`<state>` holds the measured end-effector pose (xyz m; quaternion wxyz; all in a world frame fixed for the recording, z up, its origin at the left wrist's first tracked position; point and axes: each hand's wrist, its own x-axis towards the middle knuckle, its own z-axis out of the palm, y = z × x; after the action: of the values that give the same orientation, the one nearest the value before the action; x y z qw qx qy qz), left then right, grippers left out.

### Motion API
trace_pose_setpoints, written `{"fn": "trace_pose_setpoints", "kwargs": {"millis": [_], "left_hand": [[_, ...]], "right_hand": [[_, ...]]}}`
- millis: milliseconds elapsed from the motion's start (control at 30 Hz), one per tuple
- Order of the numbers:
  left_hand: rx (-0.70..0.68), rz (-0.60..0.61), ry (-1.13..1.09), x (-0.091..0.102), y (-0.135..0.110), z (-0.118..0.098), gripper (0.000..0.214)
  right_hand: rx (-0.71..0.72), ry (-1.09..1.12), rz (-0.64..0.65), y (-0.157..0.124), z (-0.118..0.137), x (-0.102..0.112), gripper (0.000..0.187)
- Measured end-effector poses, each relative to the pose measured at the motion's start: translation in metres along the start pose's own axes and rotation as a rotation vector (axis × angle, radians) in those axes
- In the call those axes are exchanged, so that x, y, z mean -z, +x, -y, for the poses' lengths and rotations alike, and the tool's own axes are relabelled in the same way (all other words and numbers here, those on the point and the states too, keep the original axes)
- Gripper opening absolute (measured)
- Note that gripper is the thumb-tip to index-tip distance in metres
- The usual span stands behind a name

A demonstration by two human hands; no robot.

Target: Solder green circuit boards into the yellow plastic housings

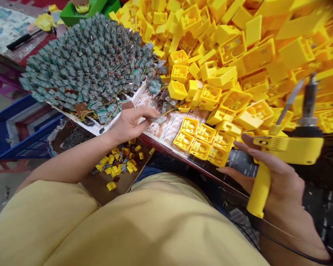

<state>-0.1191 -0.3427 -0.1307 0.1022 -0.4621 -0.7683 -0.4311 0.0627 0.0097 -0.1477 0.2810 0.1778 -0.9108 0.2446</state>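
Observation:
My left hand (134,120) is over the paper-covered table edge, its finger and thumb closed at a small circuit board (161,119) with a yellow wire. More boards lie loose just beyond it. My right hand (280,181) grips a yellow soldering gun (262,188), whose metal tip (309,98) points up and away from me. A thin feed tube (290,101) runs beside the tip. Left of the right hand, several open yellow plastic housings (200,147) stand in two rows, hollow side up, with small metal parts inside.
A big heap of grey-green circuit modules (91,59) covers the table's left. Yellow housings (238,51) are piled high at right. Below the edge sits a cardboard box (100,188) with small yellow pieces. A blue crate (24,129) stands at left. A black cable (291,247) trails under my right wrist.

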Motion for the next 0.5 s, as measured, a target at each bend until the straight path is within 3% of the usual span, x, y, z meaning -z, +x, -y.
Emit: {"fn": "trace_pose_setpoints", "kwargs": {"millis": [100,167,267,333,433,500], "left_hand": [[-0.156,0.241,0.250,0.013,-0.028,0.000,0.033],[-0.182,0.259,0.355,0.020,-0.036,-0.003,0.039],[0.071,0.137,0.446,0.018,-0.031,-0.013,0.032],[0.256,0.123,0.524,0.010,-0.020,-0.022,0.035],[0.393,0.243,0.670,-0.008,-0.005,-0.028,0.046],[0.420,0.300,0.692,-0.018,0.000,-0.027,0.041]], "right_hand": [[0.028,0.036,0.015,0.016,0.004,-0.006,0.067],[0.044,-0.002,0.020,0.033,0.010,-0.013,0.059],[0.064,-0.107,0.026,0.062,0.018,-0.028,0.046],[0.115,-0.171,0.036,0.080,0.022,-0.041,0.037],[0.226,-0.243,0.088,0.102,0.023,-0.059,0.027],[0.280,-0.273,0.134,0.113,0.022,-0.068,0.027]]}}
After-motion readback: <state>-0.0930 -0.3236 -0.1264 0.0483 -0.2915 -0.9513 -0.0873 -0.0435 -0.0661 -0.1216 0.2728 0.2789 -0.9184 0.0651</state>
